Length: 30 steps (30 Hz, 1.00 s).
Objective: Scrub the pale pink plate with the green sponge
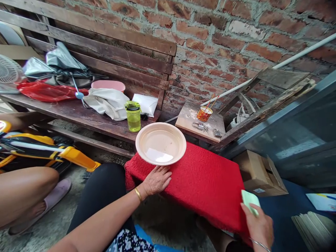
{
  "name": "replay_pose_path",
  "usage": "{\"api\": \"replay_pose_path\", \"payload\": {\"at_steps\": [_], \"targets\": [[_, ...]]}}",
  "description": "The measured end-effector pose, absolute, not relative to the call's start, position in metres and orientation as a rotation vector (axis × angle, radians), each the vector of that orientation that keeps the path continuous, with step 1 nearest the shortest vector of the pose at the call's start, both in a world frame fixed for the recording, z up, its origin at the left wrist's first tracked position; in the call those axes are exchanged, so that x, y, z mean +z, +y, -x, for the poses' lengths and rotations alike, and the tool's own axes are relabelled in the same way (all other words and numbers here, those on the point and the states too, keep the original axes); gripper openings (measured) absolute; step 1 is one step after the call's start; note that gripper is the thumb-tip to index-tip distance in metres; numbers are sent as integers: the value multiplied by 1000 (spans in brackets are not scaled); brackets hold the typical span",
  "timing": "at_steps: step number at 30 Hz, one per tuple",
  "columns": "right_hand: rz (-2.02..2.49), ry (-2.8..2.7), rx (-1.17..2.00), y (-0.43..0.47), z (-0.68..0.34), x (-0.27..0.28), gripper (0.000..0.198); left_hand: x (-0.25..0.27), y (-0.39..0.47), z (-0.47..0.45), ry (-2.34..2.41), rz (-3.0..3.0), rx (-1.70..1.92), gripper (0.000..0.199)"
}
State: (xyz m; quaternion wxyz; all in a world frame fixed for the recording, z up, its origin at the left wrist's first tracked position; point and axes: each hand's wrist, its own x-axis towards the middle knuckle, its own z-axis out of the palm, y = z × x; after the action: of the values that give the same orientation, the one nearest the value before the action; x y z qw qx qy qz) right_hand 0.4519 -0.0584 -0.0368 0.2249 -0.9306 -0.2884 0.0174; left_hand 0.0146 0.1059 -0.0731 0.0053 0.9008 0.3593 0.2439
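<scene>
A red, textured cloth (207, 178) covers a low table or stool in front of me. On its far left part sits a cream basin (140, 148) with clear water in it. My left hand (156, 180), wearing a gold bangle, lies flat on the cloth with fingers stretched out, their tips by the basin's near rim. At the cloth's right edge my right hand (257, 222), wearing a silver bangle, grips a pale green rounded block (250, 201). Whether the block is soap, a sponge or a brush cannot be told.
On the wooden bench (105, 127) at left stand a green water bottle (133, 117), a white cloth (107, 103) and a pink basin (108, 85). A small wooden stand (181, 120) holds a patterned cup (203, 114) and padlocks (199, 126). A cardboard box (254, 173) sits at right.
</scene>
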Motion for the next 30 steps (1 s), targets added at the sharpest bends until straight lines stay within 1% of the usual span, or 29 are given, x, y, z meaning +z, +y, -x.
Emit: {"api": "replay_pose_path", "payload": {"at_steps": [2,3,5,7,8,10,12,14,16,18,21,23,25,27,28,30], "targets": [[2662,-600,28,-72,-463,-29,36,-74,106,-15,1119,-2816,761,24],[2645,-615,21,-72,-454,-25,38,-74,106,-15,1116,-2816,763,24],[2487,-840,52,-60,-410,-22,46,-74,107,-14,1112,-2818,768,24],[2233,-1094,115,-38,-346,-23,56,-73,107,-14,1112,-2825,772,24],[2123,-1224,177,-26,-312,-26,55,-73,107,-13,1112,-2831,773,24],[1971,-1464,262,-7,-255,-32,46,-71,107,-13,1112,-2842,781,25],[1898,-1603,274,3,-226,-39,35,-70,107,-12,1110,-2848,795,26],[1918,-1607,241,0,-233,-44,34,-69,107,-12,1110,-2850,805,26],[2012,-1492,174,-16,-273,-47,41,-69,107,-12,1111,-2858,801,26],[2151,-1298,84,-44,-330,-48,50,-70,107,-12,1107,-2866,793,25],[2414,-943,-4,-89,-409,-42,51,-71,107,-13,1095,-2861,792,25],[2517,-812,-53,-105,-431,-36,51,-72,107,-14,1095,-2847,796,24],[2486,-866,-91,-102,-418,-31,53,-72,106,-14,1098,-2833,807,23],[2339,-1047,-55,-82,-373,-29,54,-73,107,-12,1088,-2811,854,23],[2250,-1146,1,-69,-343,-29,53,-74,107,-11,1078,-2797,891,23],[2066,-1380,168,-42,-275,-30,43,-76,108,-9,1064,-2758,980,24]]}}
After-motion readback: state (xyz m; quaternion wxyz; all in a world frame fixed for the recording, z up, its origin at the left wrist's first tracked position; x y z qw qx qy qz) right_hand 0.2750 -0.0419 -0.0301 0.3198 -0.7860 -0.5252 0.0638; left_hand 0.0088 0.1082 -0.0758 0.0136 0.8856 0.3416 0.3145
